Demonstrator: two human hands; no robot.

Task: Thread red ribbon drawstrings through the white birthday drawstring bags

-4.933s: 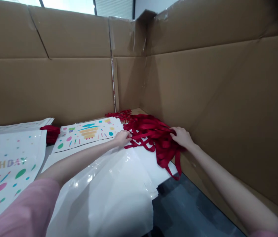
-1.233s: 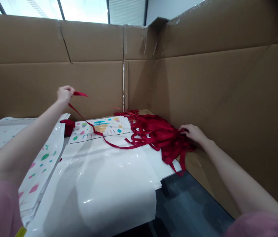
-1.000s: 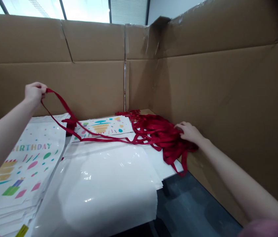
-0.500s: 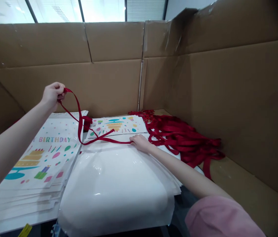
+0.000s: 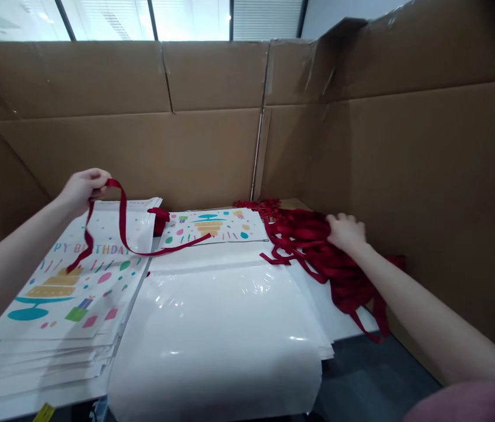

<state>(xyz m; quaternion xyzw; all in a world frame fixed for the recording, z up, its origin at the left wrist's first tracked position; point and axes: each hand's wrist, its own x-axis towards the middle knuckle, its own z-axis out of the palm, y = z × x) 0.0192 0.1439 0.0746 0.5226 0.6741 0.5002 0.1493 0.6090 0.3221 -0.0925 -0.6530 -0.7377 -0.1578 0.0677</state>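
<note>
My left hand (image 5: 88, 189) is raised over the left stack, its fingers pinched on a red ribbon (image 5: 123, 220). One end of that ribbon hangs down over the printed bag; the other loops right and lies across the middle stack. On the right, my right hand (image 5: 347, 231) is closed on the heap of red ribbons (image 5: 306, 234), its fingertips partly hidden. Between the hands lies a stack of white plastic bags (image 5: 216, 328), its top flap showing a printed cake (image 5: 207, 225). A thin dark needle-like rod (image 5: 229, 241) rests across this bag.
White "Happy Birthday" bags (image 5: 60, 316) are stacked on the left. A bundle of red ribbon (image 5: 160, 221) sits between the two stacks. Tall cardboard walls (image 5: 119, 152) enclose the back and right. A yellow tag (image 5: 44, 412) shows at the lower left edge.
My right hand has let go of the single ribbon and moved right onto the ribbon heap. My left hand has lowered slightly, and one ribbon end now hangs free beneath it.
</note>
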